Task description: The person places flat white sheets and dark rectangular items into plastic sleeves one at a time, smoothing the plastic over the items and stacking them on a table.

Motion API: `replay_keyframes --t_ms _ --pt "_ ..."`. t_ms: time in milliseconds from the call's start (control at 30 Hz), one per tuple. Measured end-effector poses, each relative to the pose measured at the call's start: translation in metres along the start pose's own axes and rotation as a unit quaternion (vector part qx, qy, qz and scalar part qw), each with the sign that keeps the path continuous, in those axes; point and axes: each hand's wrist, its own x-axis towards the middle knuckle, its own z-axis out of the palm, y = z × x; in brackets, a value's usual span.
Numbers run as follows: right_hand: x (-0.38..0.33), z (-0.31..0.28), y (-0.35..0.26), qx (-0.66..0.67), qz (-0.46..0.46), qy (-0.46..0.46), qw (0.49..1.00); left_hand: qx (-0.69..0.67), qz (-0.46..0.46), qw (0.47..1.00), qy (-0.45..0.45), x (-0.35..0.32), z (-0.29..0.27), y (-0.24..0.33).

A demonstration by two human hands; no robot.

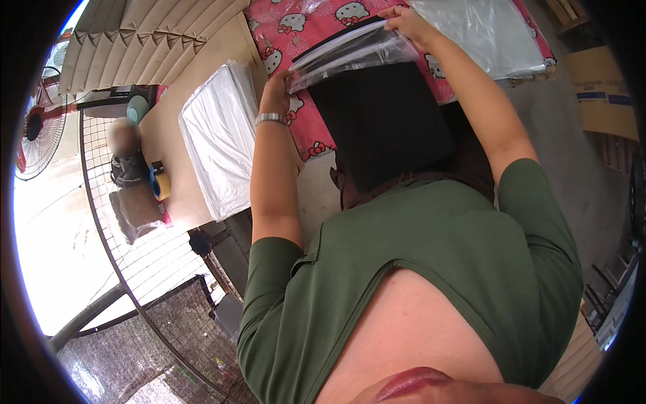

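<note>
My left hand (276,94) grips one side of a clear plastic bag (363,54), its fingers closed at the edge. The raised right hand (409,25) pinches the far right corner of the same bag. Between them the plastic stretches in a loose, creased band. Just below it, a flat black rectangular panel (380,118) leans from the table edge toward my lap. Part of another dark, flat edge shows behind the plastic; whether it belongs to the same panel I cannot tell.
A pink patterned cloth (309,128) covers the table. White plastic sheets (219,141) are stacked at left, and clear plastic (481,40) lies at right. Folded brown cardboard (134,57) fills the far left. Also around are tape (160,182), a fan (44,124) and a carton (599,87).
</note>
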Motion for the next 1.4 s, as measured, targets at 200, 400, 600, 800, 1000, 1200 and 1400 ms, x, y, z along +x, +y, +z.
replay_keyframes --t_ms 200,400,600,800,1000,1200,1400 --pt "0.052 0.029 0.022 -0.488 -0.062 0.193 0.849 0.353 0.208 0.874 0.26 0.055 0.013 -0.023" --pt "0.071 0.033 0.018 -0.516 -0.078 0.127 0.843 0.728 0.309 0.603 0.104 0.058 -0.022 -0.018" --pt "0.057 0.011 -0.009 -0.41 -0.244 0.286 0.831 0.296 0.228 0.894 0.247 0.001 0.031 0.024" --pt "-0.012 -0.038 -0.164 -0.505 -0.379 0.163 0.758 0.142 0.41 0.888 0.154 -0.125 0.076 0.125" --pt "-0.148 -0.021 -0.268 -0.083 -0.117 -0.053 0.988 0.259 0.422 0.854 0.161 -0.27 0.076 0.162" --pt "-0.248 -0.027 -0.251 -0.12 -0.119 -0.14 0.976 0.165 0.149 0.975 -0.008 -0.357 0.028 0.125" --pt "-0.298 -0.036 -0.222 0.004 0.056 -0.215 0.975 0.187 -0.036 0.973 -0.13 -0.37 0.044 0.087"
